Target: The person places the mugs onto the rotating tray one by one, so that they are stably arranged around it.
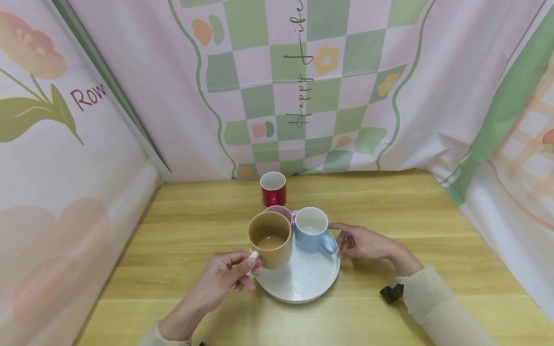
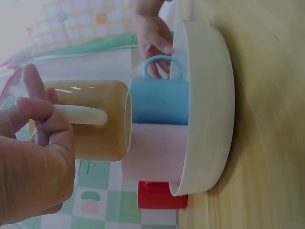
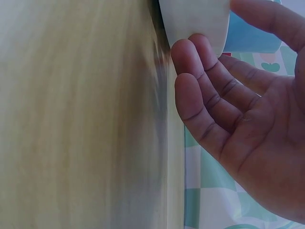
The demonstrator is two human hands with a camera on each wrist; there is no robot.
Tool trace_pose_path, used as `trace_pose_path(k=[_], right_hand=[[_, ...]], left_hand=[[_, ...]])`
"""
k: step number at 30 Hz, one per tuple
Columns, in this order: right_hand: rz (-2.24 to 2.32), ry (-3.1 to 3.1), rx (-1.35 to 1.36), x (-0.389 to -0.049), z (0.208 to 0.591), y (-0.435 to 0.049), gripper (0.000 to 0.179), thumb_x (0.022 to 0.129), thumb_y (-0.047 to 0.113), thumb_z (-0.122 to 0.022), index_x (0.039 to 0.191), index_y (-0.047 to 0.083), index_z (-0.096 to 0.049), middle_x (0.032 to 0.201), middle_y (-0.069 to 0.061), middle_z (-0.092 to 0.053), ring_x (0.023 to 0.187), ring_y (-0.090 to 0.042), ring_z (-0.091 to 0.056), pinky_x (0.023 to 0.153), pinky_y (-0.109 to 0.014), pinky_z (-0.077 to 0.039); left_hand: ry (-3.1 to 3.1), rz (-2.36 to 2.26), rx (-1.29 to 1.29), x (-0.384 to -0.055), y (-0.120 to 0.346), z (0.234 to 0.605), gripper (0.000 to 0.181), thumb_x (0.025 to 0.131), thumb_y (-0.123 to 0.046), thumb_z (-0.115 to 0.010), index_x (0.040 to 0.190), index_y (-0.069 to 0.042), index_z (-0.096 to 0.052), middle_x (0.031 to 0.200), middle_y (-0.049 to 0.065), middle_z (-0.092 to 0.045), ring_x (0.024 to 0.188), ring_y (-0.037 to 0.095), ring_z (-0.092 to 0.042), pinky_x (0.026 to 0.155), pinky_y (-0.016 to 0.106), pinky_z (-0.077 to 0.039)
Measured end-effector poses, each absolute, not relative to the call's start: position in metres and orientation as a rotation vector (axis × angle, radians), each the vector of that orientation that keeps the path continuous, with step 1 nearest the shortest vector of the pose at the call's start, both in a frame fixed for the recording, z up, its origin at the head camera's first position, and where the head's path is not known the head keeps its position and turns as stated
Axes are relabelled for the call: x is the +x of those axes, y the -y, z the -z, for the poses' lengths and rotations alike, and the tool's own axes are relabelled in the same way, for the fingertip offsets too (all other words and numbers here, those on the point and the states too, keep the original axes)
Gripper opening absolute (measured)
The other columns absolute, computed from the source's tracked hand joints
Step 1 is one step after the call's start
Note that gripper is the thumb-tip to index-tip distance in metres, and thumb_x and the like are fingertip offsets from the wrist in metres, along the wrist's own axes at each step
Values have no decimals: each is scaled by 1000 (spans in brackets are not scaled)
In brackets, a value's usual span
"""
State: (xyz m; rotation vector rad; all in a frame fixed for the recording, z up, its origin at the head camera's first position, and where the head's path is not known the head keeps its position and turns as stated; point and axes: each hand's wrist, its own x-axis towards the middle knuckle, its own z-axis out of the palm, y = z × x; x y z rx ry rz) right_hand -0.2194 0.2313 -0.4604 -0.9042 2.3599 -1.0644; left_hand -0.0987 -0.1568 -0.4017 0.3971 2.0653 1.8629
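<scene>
A mustard-yellow mug (image 1: 270, 240) is raised over the left part of a round white tray (image 1: 298, 283). My left hand (image 1: 225, 274) grips its white handle (image 2: 81, 114) between thumb and fingers; the mug's rim faces the two mugs on the tray in the left wrist view. A light blue mug (image 1: 310, 230) stands upright on the tray, handle toward the right front. Beside it a pink mug (image 2: 155, 152) stands at the back, partly hidden in the head view. My right hand (image 1: 363, 242) touches the tray's right rim, its fingers loosely bent and spread along the outside.
A red mug (image 1: 273, 190) with a white inside stands on the wooden table (image 1: 195, 211), behind the tray. Patterned cloths (image 1: 255, 62) hang along the back and both sides of the table. A black strap piece (image 1: 391, 293) sits at the right sleeve.
</scene>
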Motion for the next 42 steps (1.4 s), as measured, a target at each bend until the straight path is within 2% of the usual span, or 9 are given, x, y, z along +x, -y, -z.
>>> trace_pose_path(k=[7, 19, 21, 27, 36, 42], right_hand=[[1057, -2366, -920, -220, 462, -232, 75, 87, 16, -75, 150, 2, -36, 94, -3, -66, 83, -10, -63, 75, -24, -55], [1072, -2359, -913, -220, 461, -231, 77, 86, 16, -76, 150, 3, -36, 95, -5, -66, 85, -11, -64, 76, -24, -56], [1074, -2360, -909, -219, 461, -231, 77, 86, 17, -76, 151, 3, -36, 95, -5, -66, 85, -11, -64, 77, -24, -56], [1081, -2357, -913, -220, 461, -231, 78, 85, 17, -77, 151, 3, -36, 95, -5, -67, 85, -11, -64, 78, -25, -57], [1089, -2351, -915, -219, 461, -231, 77, 86, 16, -76, 151, 2, -36, 95, -5, -67, 85, -11, -64, 77, -24, -57], [1086, -2359, -917, -219, 461, -231, 78, 85, 16, -76, 151, 3, -36, 94, -4, -67, 85, -11, -64, 78, -24, -57]], left_hand=[[-2031, -1829, 363, -99, 143, 406, 33, 102, -27, -58, 112, 2, -69, 94, 1, -67, 68, 10, -71, 53, 14, -43], [-1980, -1805, 365, -102, 124, 418, 34, 99, -31, -63, 111, 0, -71, 93, 0, -71, 67, 7, -70, 53, 15, -44], [-1971, -1806, 365, -103, 122, 421, 34, 98, -31, -64, 111, -1, -71, 95, 3, -72, 67, 7, -70, 53, 15, -45], [-1949, -1801, 373, -106, 114, 431, 32, 97, -30, -65, 112, -3, -72, 103, 24, -70, 68, 7, -71, 52, 15, -45], [-1947, -1792, 409, -107, 104, 444, 32, 97, -29, -65, 111, 0, -71, 105, 34, -67, 67, 5, -71, 51, 14, -46], [-1924, -1795, 394, -106, 98, 450, 32, 96, -28, -66, 109, 1, -71, 105, 33, -67, 67, 5, -71, 51, 14, -46]])
